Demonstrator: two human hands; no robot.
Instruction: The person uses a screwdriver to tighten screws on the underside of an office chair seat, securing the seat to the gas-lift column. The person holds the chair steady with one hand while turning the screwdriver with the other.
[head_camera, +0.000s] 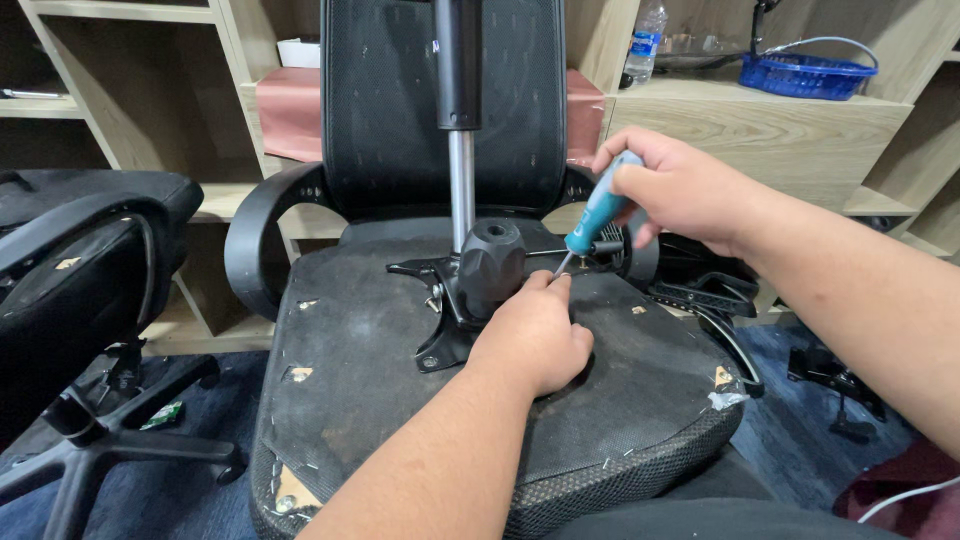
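Observation:
An upside-down office chair seat (380, 380) lies in front of me, its black metal mechanism plate (440, 330) and gas cylinder (460, 160) pointing up. My right hand (680, 190) grips a teal-handled screwdriver (600, 215), its tip set down at a screw near the plate's right edge. Resting on the seat underside is my left hand (535, 335), fingertips touching the spot by the screwdriver tip, beside the black cylinder cover (490, 265).
A second black office chair (80, 270) with a star base stands at the left. Wooden shelves (760, 120) behind hold a blue basket (805, 75) and a plastic bottle (645, 40). Detached black chair parts (720, 300) lie on the floor at the right.

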